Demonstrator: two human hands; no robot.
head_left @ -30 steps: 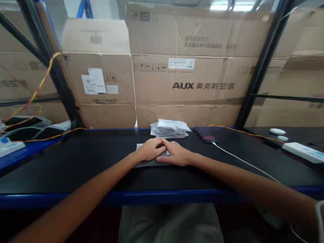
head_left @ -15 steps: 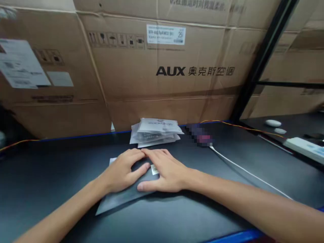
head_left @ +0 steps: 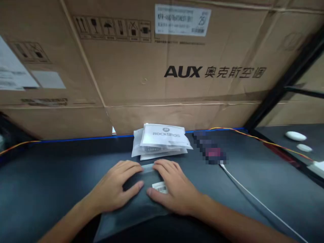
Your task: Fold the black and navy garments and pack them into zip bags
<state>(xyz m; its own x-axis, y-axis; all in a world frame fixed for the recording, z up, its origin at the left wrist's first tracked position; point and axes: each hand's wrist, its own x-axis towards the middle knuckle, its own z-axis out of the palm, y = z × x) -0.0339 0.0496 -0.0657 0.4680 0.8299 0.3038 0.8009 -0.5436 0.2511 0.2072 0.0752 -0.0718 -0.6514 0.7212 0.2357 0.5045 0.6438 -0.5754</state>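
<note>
Currently, both hands lie palm down on a translucent bag (head_left: 126, 216), which is flat on the dark counter (head_left: 50, 179) at the near side. Left hand (head_left: 112, 189): open, fingers together and slightly bent over the bag's left side, thumb spread away from them and pointing inward. Right hand (head_left: 177, 190): open likewise, on the bag's right side, thumb apart from the fingers. Thumb tips near each other, not touching; a gap separates the hands, with the bag's surface visible between. Whether either hand grips the film: cannot tell.

Barcode label (head_left: 157, 186) on the bag, partly under the right hand. Just beyond the fingertips, a stack of white packets (head_left: 163, 135); the top one reads ROCKBROS. Right of the stack, a dark device (head_left: 202, 139), pixelated, type unclear; a white cable (head_left: 253, 195) runs from its near end toward the lower right.

Behind: cardboard (head_left: 131, 77), printed AUX, upright along the counter's far edge. At right, a slanting black post (head_left: 286, 81), a yellow-red wire (head_left: 253, 136) and two white rounded objects (head_left: 295, 136), one nearer than the other.
</note>
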